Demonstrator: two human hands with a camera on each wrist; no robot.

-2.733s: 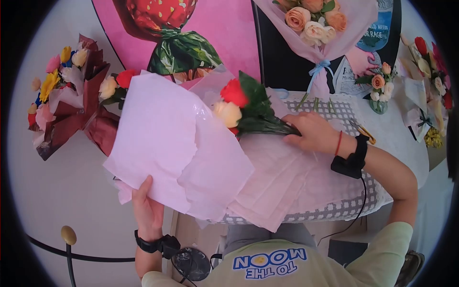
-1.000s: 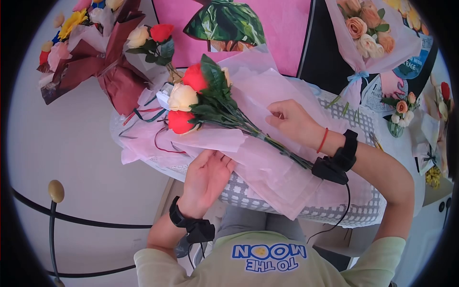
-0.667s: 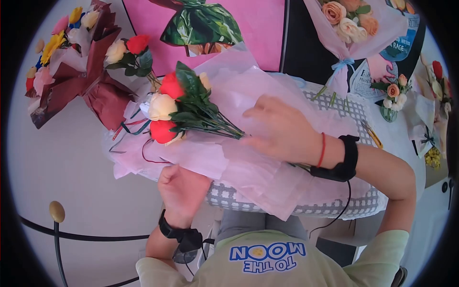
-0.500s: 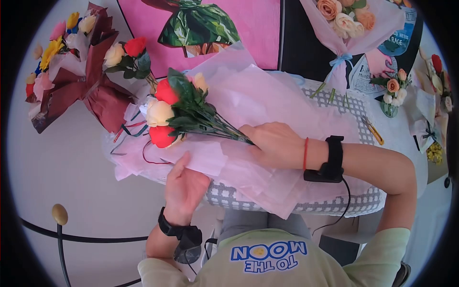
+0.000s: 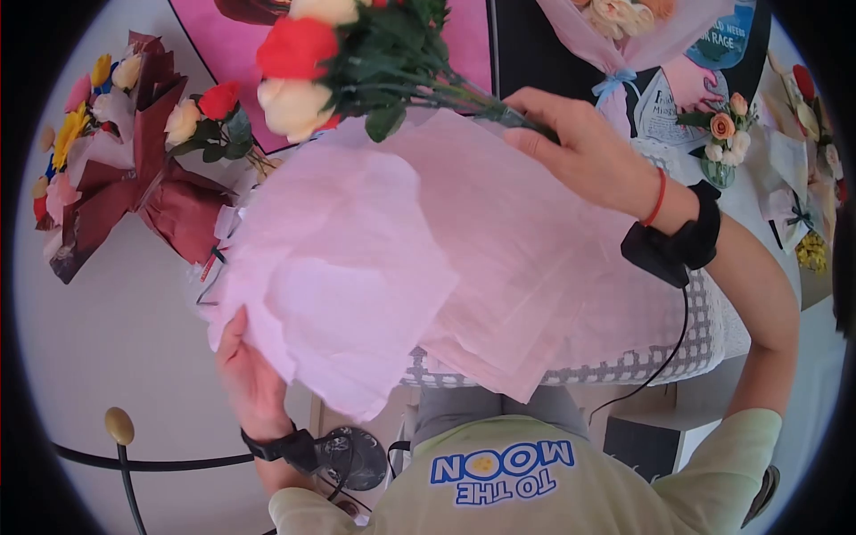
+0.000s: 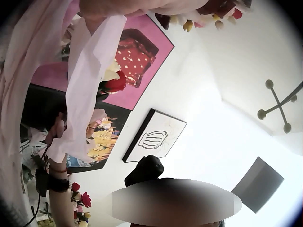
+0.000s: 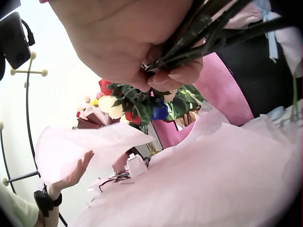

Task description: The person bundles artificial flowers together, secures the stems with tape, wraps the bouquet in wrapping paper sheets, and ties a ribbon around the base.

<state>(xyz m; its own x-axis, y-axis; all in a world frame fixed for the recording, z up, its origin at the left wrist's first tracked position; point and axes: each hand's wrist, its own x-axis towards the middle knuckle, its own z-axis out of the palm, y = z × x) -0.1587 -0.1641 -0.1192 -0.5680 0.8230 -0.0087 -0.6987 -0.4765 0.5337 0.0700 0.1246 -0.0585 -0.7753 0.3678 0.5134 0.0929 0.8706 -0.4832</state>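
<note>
- Beyond your left hand, at the far left, a maroon-wrapped bouquet (image 5: 165, 178) leans outward; two loose roses (image 5: 218, 100), one cream and one red, rise between it and the paper. They seem set aside to leave your hands room.
- Your left hand (image 5: 254, 383) is open, fingers fairly straight against the near left edge of the top sheet (image 5: 357, 294). You probably support it there so the thin paper lifts without creasing hard.
- That sheet spreads from your left hand towards the middle: pale pink, soft, slightly see-through, its edge wavy and its surface rumpled. More pink paper (image 5: 526, 267) lies in overlapping layers below your right hand, over a grey-and-white cloth (image 5: 704, 325).
- The flower bunch (image 5: 383, 67) is up and to the left of your right hand, above the far side of the paper. Its red and cream blooms look full, the leaves dark green and dense, the stems long and drawn together; the top runs out of the head view.
- Your right hand (image 5: 593, 152) grips those stems, fingers curled round them. Holding low likely spares the blooms and lets the bunch be carried clear of the paper.
- Past your right hand stand a pink-wrapped bouquet (image 5: 624, 45) with a blue ribbon (image 5: 615, 84), a small glass vase (image 5: 718, 171) of roses and, farthest right, a pale-wrapped bouquet (image 5: 783, 183).
</note>
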